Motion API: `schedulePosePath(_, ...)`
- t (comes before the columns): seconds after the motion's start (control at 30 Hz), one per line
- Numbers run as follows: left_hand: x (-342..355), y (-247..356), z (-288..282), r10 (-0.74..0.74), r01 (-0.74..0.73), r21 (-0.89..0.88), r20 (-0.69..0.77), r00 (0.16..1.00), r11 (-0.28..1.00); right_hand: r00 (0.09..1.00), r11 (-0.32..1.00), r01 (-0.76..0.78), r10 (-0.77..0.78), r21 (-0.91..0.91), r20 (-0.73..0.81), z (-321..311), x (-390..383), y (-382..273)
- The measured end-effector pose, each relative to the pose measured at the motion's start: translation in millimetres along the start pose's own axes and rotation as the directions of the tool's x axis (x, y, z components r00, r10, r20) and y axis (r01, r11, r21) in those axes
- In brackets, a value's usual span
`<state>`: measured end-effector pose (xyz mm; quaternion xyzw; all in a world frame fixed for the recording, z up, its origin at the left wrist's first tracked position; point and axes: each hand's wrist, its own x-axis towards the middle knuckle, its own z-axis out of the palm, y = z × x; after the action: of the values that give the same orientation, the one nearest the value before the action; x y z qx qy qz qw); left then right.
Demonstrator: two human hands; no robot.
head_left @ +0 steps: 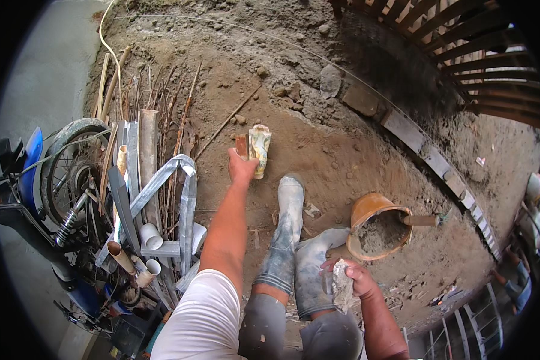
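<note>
Stretched forward over the dirt, my left hand (243,166) is closed on a crumpled whitish-yellow wrapper (259,147). A flat reddish-brown piece (241,145) shows beside the wrapper at the fingers; I cannot tell whether it is held too. My right hand (357,277), low and near my right knee, grips a rough grey-white chunk (342,287), like stone or dried mortar. Just beyond that hand an orange bucket (373,204) leans over, grey mortar-like material (379,233) inside. A wooden handle (421,221) sticks out over its rim. My rubber boots (289,210) stand between my hands.
At left lie metal channels (149,156), pipes (151,237) and sticks (174,102), beside a motorbike wheel (72,168). A row of blocks (405,129) and a taut string cross the right side. Wooden slats (492,66) stand far right; a ladder-like frame (462,330) lies lower right.
</note>
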<state>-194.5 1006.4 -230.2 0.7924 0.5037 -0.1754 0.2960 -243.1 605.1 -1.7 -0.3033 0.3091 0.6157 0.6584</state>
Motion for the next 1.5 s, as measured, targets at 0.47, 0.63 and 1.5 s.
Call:
schedulePosePath(0.47, -233, -210, -264, -0.282, -0.041, 0.732, 0.312, 0.907, 0.680, 0.981, 0.978, 0.183, -0.175, 0.104, -0.078, 17, -9, 7)
schedulePosePath(0.63, -298, -193, -333, -0.582, 0.054, 0.968, 0.102, 0.807, 0.243, 0.960, 0.950, 0.267, -0.248, 0.164, -0.130, 14, -16, 25)
schedulePosePath(1.5, -245, 35, -137, -0.048, -0.577, 0.194, 0.965, 0.258, 0.793, 0.518, 0.907, 0.418, -0.282, -0.048, -0.808, -11, 262, -32)
